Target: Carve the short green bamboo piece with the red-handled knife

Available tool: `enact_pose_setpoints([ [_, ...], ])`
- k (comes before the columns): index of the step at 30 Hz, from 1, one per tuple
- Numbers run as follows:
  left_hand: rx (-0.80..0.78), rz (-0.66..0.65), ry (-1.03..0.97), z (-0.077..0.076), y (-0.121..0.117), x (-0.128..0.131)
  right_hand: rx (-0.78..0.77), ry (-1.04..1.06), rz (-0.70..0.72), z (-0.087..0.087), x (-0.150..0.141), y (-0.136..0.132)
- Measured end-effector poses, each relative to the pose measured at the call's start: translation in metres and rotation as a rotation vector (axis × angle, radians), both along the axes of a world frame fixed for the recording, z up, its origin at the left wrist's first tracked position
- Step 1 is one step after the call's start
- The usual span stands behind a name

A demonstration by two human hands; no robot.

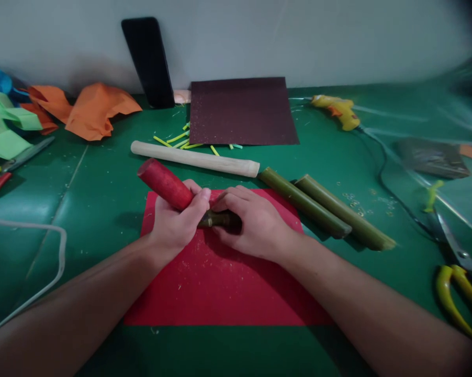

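Observation:
My left hand [179,220] is wrapped round a thick red round stick [165,183], which tilts up to the left; its lower end is hidden in the hand. My right hand [251,220] is curled over a short, dark piece of bamboo [216,219] with a visible node. That piece lies between the two hands, close to my left thumb; I cannot tell if the stick touches it. Beneath both hands lies a red sheet of paper [228,293] sprinkled with small shavings.
Behind my hands are a pale peeled stick [197,159] and two green bamboo pieces [304,201], [346,212]. A phone [147,63] leans on the wall beside a dark brown sheet [242,112]. To the right are a yellow glue gun [338,111] and scissors [458,262]; orange paper [98,112] lies left.

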State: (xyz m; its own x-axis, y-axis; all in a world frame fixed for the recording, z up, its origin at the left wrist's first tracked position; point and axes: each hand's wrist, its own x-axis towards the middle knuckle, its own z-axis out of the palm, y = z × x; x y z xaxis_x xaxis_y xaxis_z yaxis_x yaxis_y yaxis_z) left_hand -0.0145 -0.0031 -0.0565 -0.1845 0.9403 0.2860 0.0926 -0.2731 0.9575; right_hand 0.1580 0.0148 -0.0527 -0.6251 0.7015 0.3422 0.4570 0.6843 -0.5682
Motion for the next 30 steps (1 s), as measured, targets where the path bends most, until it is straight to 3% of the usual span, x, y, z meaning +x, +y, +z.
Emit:
enact_pose_setpoints([
  [7, -0.046, 0.031, 0.02, 0.0036, 0.0018, 0.0033, -0.152, 0.07, 0.031, -0.0032, 0.0063, 0.0071],
  [21, -0.078, -0.007, 0.041, 0.0088, 0.0003, 0.005, -0.077, 0.084, 0.065, -0.0058, 0.0055, 0.0072],
  [30, -0.043, 0.065, 0.026, 0.0052, 0.0013, 0.0071, -0.087, 0.085, 0.048, -0.0055, 0.0056, 0.0076],
])
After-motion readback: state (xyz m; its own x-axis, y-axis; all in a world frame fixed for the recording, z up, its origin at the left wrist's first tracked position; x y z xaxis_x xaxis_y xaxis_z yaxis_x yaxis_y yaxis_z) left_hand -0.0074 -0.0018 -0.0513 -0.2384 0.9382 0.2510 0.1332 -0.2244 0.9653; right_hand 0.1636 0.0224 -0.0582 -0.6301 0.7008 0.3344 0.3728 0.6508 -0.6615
